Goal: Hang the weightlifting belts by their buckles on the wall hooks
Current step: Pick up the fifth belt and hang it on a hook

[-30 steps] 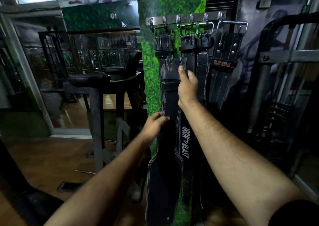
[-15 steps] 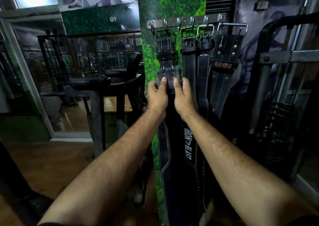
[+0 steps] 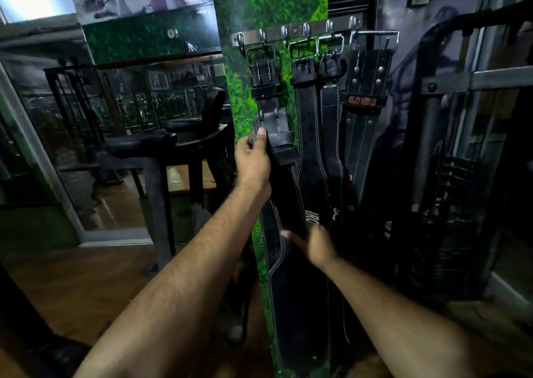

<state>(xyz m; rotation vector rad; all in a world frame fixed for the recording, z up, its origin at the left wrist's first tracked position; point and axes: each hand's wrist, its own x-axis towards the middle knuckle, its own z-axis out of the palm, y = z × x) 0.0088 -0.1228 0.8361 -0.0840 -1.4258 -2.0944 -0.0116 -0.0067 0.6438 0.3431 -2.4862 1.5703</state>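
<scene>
The leftmost belt (image 3: 284, 233) is seen hung by its buckle (image 3: 262, 56) from the hook rail (image 3: 297, 32) on the green wall panel, its long axis vertical, buckle up and wide end toward the floor, beside three other hung belts. Its folded strap end is held in the grip of the left hand (image 3: 253, 161), fingers curled round it. The right hand (image 3: 315, 245), blurred and apparently spread, is laid low on the belts; the strap is best smoothed flat and released gently so the buckle is not unseated.
</scene>
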